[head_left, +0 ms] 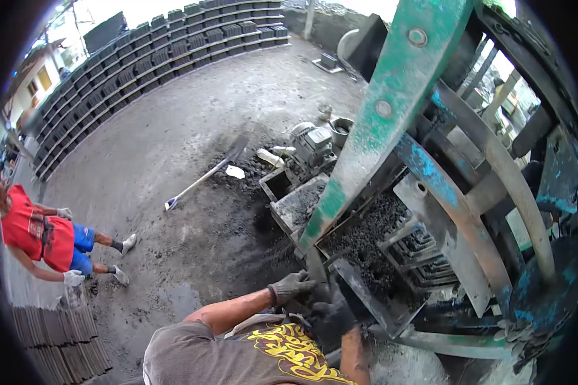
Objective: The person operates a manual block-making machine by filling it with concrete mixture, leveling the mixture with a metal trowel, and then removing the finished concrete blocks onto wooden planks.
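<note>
My left hand (292, 287), in a grey work glove, reaches in from the lower left beside the lower end of a green metal beam (382, 109). Its fingers and thumb look parted, with nothing visible between them. Close by on the right is my right hand (334, 316), in a black glove, against the dark machine parts. Its fingers are too dark and blurred to make out. A flat metal plate (366, 296) slants just right of it, below a bed of dark, crumbly material (359, 247). A metal mould frame (420, 253) lies further right.
A motor (313, 146) sits on the machine, with a shovel (202, 176) on the ground beyond. At the left stands a person in red (48, 234), near stacked thin boards (61, 337). Long racks of dark blocks (154, 58) curve along the back. Curved metal bars (514, 173) rise at the right.
</note>
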`<state>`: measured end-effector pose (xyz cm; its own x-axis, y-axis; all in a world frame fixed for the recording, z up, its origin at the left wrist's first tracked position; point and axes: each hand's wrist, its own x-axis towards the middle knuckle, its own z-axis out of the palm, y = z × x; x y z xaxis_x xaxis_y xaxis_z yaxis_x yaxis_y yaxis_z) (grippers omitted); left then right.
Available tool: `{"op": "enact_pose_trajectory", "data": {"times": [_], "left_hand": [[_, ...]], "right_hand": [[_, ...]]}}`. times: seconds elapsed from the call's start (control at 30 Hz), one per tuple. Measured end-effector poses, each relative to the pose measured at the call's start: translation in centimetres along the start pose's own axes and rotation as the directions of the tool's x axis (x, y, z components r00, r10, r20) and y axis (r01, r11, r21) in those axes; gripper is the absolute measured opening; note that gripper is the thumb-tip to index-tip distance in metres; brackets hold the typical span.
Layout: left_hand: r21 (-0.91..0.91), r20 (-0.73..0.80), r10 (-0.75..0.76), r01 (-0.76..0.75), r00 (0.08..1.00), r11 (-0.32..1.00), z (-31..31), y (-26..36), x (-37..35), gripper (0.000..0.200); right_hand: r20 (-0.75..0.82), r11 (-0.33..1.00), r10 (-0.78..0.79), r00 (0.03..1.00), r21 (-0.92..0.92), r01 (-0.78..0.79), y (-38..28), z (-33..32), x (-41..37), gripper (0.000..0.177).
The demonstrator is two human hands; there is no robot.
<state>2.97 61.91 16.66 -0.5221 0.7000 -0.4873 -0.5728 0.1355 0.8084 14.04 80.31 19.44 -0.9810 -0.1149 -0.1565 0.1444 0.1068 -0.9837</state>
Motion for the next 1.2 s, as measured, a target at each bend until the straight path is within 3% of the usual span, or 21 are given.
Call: {"op": "enact_pose_trajectory", "data": {"times": [0.07,0.1,0.13,0.23,0.27,0.33,0.4,0.43,0.57,0.63,0.67,0.7,0.73,0.8,0.83,0.87,0.9,0.97,1.03,1.1,1.2], "left_hand": [[-0.072,0.02,0.022,-0.02,1.0,0.997,0.6,0.4,1.2,0.046],[-0.142,0.052,0.035,-0.027,0.998,0.989,0.7,0.5,1.6,0.042],[-0.14,0.049,0.04,-0.033,0.998,0.99,1.0,1.3,1.5,0.042],[-0.188,-0.152,0.084,-0.112,0.985,0.976,1.3,2.7,1.5,0.028],[-0.184,-0.153,0.09,-0.118,0.984,0.976,0.7,2.3,1.9,0.028],[0.21,-0.1,0.263,-0.238,0.96,0.948,-0.7,1.9,2.2,0.023],[0.132,-0.06,0.189,-0.18,0.98,0.975,-0.1,2.7,1.5,0.023],[0.189,-0.033,0.21,-0.2,0.977,0.961,0.2,2.8,1.4,0.023],[0.319,-0.021,0.269,-0.248,0.963,0.915,2.6,1.5,3.4,0.035],[0.208,-0.024,0.204,-0.194,0.979,0.959,5.5,1.7,3.4,0.035],[0.093,-0.021,0.136,-0.134,0.99,0.987,6.9,2.2,3.4,0.036],[0.084,-0.042,0.132,-0.128,0.99,0.988,7.5,0.9,4.6,0.035],[0.081,-0.044,0.133,-0.129,0.99,0.988,8.5,0.4,4.9,0.035],[0.048,-0.039,0.137,-0.135,0.99,0.99,10.0,-0.1,5.2,0.032],[0.143,-0.024,0.134,-0.129,0.991,0.981,10.5,0.4,4.6,0.032],[0.139,-0.028,0.136,-0.131,0.99,0.982,10.6,0.2,4.5,0.032],[0.189,-0.003,0.148,-0.145,0.989,0.971,10.7,0.0,4.3,0.032],[0.238,0.014,0.156,-0.155,0.988,0.959,10.7,-0.6,4.2,0.031],[0.119,0.013,0.101,-0.102,0.995,0.988,10.7,-1.2,4.1,0.029],[0.147,0.019,0.08,-0.082,0.997,0.986,11.1,-1.1,3.9,0.028],[0.185,0.075,0.065,-0.078,0.995,0.98,12.7,-0.5,3.3,0.025]], "right_hand": [[0.006,0.993,-0.033,0.999,0.117,0.032,-0.2,1.0,1.4,0.095],[0.01,0.93,0.02,1.0,0.367,-0.023,0.5,0.8,2.1,0.092],[0.013,0.931,0.015,1.0,0.365,-0.018,0.6,0.4,1.9,0.092],[-0.119,0.972,0.081,0.99,0.23,-0.052,1.5,-1.1,-0.1,0.083],[-0.158,0.994,0.095,0.983,0.064,-0.086,1.4,-1.8,-1.3,0.083],[-0.202,0.987,0.093,0.975,-0.107,-0.116,3.4,-3.6,-3.4,0.083],[-0.149,0.859,0.484,0.862,0.27,-0.436,7.8,-4.9,-5.8,0.078],[-0.147,0.859,0.485,0.862,0.268,-0.437,9.2,-5.1,-7.0,0.078],[-0.115,0.727,0.535,0.837,0.568,-0.387,11.8,-6.3,-8.7,0.071],[-0.097,0.662,0.563,0.821,0.647,-0.378,12.4,-6.5,-8.8,0.067],[-0.241,0.938,0.257,0.936,0.295,-0.182,12.3,-6.3,-8.6,0.061],[-0.243,0.994,0.081,0.967,0.087,-0.062,12.2,-6.4,-8.5,0.057],[-0.237,0.99,-0.097,0.967,-0.121,0.069,11.9,-6.4,-8.3,0.054],[-0.212,0.954,-0.205,0.955,-0.262,0.147,8.8,-6.6,-7.1,0.043],[-0.2,0.936,-0.24,0.95,-0.308,0.172,7.3,-6.7,-6.8,0.04],[-0.166,0.999,0.044,0.985,0.013,-0.042,5.9,-6.8,-6.9,0.036],[-0.044,0.908,0.305,0.951,0.316,-0.276,5.1,-7.0,-7.0,0.033],[-0.009,0.91,0.32,0.947,0.281,-0.305,4.9,-7.2,-7.2,0.031],[0.024,0.91,0.337,0.941,0.249,-0.332,4.7,-7.2,-7.5,0.03],[0.006,0.957,0.218,0.976,0.195,-0.215,4.4,-7.0,-7.7,0.027],[-0.026,0.963,0.221,0.975,0.166,-0.214,7.0,-6.9,-7.7,0.022]]}}
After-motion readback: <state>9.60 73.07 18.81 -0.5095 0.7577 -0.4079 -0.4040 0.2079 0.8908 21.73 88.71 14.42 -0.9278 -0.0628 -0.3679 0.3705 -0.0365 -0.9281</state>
